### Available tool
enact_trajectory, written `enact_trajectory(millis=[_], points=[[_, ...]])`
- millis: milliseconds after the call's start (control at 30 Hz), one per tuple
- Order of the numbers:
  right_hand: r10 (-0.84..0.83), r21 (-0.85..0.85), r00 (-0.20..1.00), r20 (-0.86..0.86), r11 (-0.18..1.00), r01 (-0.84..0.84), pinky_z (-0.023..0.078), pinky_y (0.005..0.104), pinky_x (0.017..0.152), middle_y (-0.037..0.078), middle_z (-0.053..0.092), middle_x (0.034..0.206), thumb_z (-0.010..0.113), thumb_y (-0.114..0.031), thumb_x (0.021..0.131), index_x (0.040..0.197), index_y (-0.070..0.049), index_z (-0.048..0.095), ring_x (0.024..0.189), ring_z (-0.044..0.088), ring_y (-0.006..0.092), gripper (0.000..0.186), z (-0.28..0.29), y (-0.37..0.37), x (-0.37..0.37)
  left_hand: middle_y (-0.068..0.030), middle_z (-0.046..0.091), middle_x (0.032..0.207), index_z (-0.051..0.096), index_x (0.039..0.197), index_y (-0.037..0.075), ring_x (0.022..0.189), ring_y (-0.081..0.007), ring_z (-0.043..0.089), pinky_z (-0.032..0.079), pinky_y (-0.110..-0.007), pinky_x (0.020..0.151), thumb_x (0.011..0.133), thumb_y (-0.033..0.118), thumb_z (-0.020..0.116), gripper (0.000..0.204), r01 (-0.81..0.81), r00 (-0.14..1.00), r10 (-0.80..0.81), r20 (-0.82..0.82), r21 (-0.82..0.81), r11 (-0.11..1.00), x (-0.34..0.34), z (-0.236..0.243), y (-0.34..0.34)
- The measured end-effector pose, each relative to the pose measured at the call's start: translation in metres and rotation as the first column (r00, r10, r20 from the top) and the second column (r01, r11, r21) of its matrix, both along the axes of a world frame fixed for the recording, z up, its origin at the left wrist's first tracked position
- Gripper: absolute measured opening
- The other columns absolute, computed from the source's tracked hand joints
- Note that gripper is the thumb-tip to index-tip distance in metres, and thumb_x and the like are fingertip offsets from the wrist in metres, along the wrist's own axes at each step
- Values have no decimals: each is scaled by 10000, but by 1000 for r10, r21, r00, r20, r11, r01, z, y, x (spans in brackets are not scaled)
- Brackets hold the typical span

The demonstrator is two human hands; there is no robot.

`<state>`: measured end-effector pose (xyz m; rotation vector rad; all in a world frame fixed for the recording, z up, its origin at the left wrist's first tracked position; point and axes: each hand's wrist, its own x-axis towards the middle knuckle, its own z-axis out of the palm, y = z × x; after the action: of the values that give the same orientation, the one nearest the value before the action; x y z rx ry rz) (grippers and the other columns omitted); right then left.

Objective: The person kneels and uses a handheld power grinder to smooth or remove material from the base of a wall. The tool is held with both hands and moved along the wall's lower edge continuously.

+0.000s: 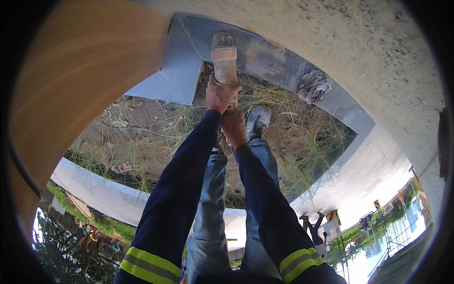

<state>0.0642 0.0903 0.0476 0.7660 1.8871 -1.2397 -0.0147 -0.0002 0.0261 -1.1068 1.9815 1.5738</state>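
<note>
A dusty, orange-brown power tool point(224, 64), which looks like an angle grinder, points away from me. Its dark head lies against the grey stone ledge point(267, 59) at the foot of the wall. My left hand point(221, 94) is wrapped round the middle of its body. Closer to me, my right hand point(233, 127) grips the rear end. Both arms reach straight forward in dark sleeves with yellow reflective bands. The underside of the tool's head is hidden, so any disc or pad on it cannot be made out.
A crumpled grey cloth point(313, 86) lies on the ledge to the right. My shoe point(258, 120) stands on a bed of soil and grass point(302, 137), crossed by a thin cable point(146, 130). A tan curved wall point(90, 61) rises left. Another person point(316, 233) is in the distance.
</note>
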Motion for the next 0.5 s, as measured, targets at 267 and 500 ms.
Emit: enact_trajectory(millis=[267, 500], points=[[98, 68, 982, -164, 994, -88, 541, 485, 696, 272, 745, 867, 779, -264, 874, 991, 65, 692, 824, 746, 431, 359, -10, -6, -11, -185, 772, 1057, 602, 1206, -45, 922, -282, 762, 600, -411, 858, 684, 275, 905, 682, -113, 988, 121, -96, 79, 990, -5, -17, -13], [7, 41, 997, -74, 999, -4, 553, 479, 710, 251, 745, 852, 772, -266, 880, 986, 70, 688, 837, 756, 393, 362, 3, 5, 0, -186, 774, 1048, 601, 1208, -55, 916, -296, 768, 603, -420, 856, 687, 272, 903, 684, 16, 1000, -16, -26, 4, 1000, 2, 1, 8]])
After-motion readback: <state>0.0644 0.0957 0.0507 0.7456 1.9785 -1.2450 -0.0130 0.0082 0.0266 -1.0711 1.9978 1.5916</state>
